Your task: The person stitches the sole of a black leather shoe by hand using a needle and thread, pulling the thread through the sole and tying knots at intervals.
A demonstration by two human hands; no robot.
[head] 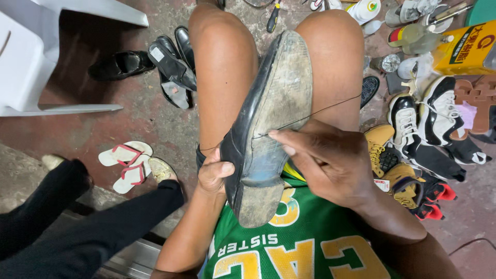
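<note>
Green jersey [310, 248] below shoe [268, 124]; left hand [214, 173] gripping shoe, right hand [330, 160] pinching thread [320, 111]; hard tug likely snaps thread.

This looks like a street-side or backyard shoe-repair spot. A rough, stained concrete floor [150, 124] is strewn with footwear: black leather shoes [170, 62] at far left, pink-strapped flip-flops [126, 163] nearer, and a heap of sneakers and tan boots [413, 139] on the right. At the far right lie bottles, small tubs and a yellow glue can [465, 49]. A white plastic chair [36, 51] stands at far left.
</note>
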